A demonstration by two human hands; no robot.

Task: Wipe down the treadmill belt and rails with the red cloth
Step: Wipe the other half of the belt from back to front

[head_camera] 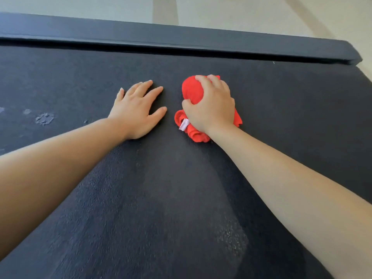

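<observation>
The black treadmill belt (80,77) fills most of the head view. Along its far side runs a dark side rail (181,37), ending at the upper right. My right hand (211,105) presses down on a bunched red cloth (191,89) on the belt, fingers curled over it; a small white tag sticks out at the cloth's near left. My left hand (136,109) lies flat on the belt just left of the cloth, fingers spread, holding nothing. A damp-looking streak on the belt (201,188) runs from the cloth back toward me.
Pale dusty spots (44,118) mark the belt at the left. Beyond the rail lies a light tiled floor (241,13). The belt's right edge (364,77) shows at the far right.
</observation>
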